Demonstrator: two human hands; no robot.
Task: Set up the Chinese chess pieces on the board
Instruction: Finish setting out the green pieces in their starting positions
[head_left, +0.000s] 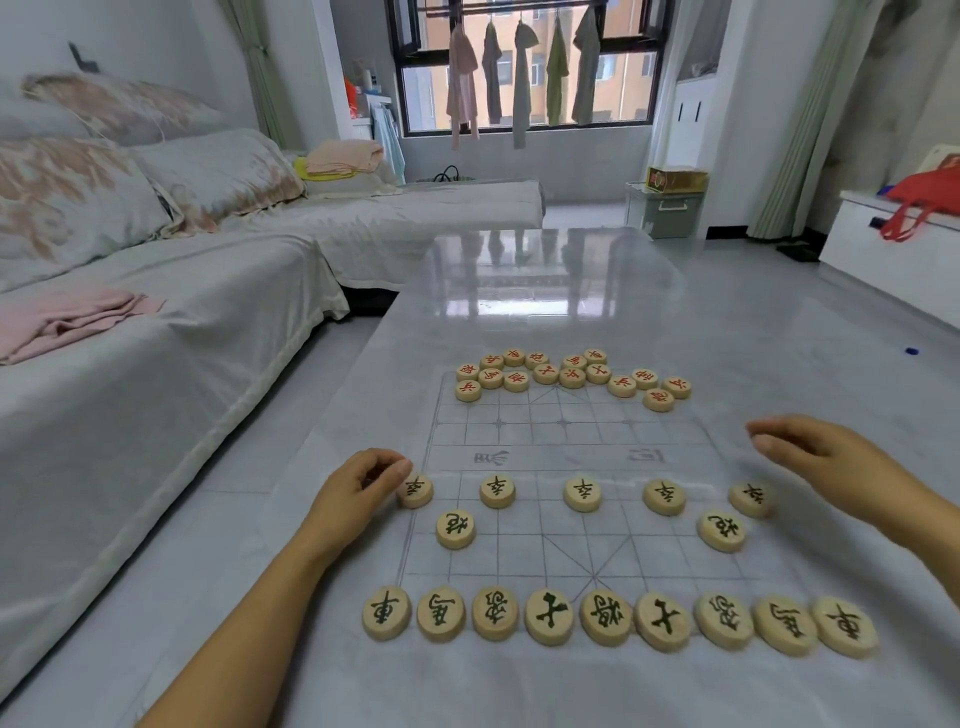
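Observation:
A clear plastic chess board (566, 551) lies on the glossy table. Along its near edge stands a row of several dark-lettered wooden pieces (605, 618). Two cannon pieces (455, 529) sit one row up, and several soldier pieces (583, 494) line the row beyond them. My left hand (363, 480) has curled fingers touching the leftmost soldier (415, 491) at the board's left edge. My right hand (815, 452) hovers relaxed and empty above the right side, beyond the rightmost soldier (749, 499). Several red-lettered pieces (561, 375) lie bunched at the far edge.
The table (545, 291) stretches away past the board. A covered sofa (156, 312) with pillows and a pink cloth runs along the left. A white cabinet (893, 260) with a red bag stands at the right, and a storage box (665, 208) by the window.

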